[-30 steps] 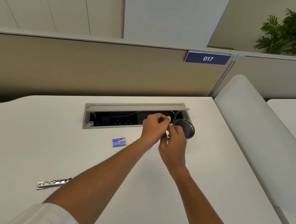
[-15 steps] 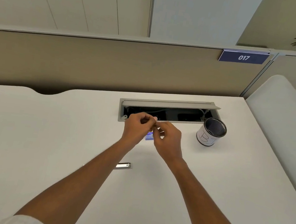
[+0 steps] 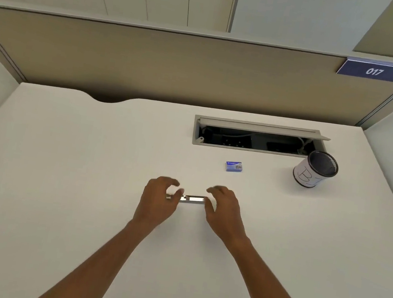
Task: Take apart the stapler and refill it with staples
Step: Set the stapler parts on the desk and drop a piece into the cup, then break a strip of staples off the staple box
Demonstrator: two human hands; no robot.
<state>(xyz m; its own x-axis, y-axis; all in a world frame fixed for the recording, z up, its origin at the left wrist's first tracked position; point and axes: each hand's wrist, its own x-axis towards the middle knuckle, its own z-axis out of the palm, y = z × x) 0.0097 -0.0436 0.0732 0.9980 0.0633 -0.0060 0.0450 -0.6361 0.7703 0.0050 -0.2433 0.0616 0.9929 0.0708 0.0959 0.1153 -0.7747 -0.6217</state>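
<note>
1. Desk point(image 3: 57, 178): a white top that carries everything listed below.
2. Left hand point(image 3: 157, 200): held low over the desk, fingers curved and blurred. The thumb crosses the left end of the stapler strip. Whether it pinches the strip or only lies over it cannot be told.
3. Stapler strip point(image 3: 192, 199): a narrow, shiny metal piece lying flat on the desk, near its middle, between the two hands. It runs left to right, and a small bit of metal shows past the left thumb.
4. Right hand point(image 3: 225, 212): half open, fingers curved and apart from the thumb, nothing clasped. The thumb tip is just beside the right end of the strip.
5. Staple box point(image 3: 234, 167): small and blue, lying flat beyond the hands and apart from them. Its contents cannot be seen.
6. Cable well point(image 3: 254, 150): a grey-framed slot sunk in the desk with its lid raised at the back. Inside are dark sockets and pale cables.
7. Pen cup point(image 3: 315, 169): dark mesh with a white paper wrap marked "B", tilted, near the right end of the well. Nothing shows inside.
8. Sign point(image 3: 375, 71): a blue plate reading "017" on the partition.
</note>
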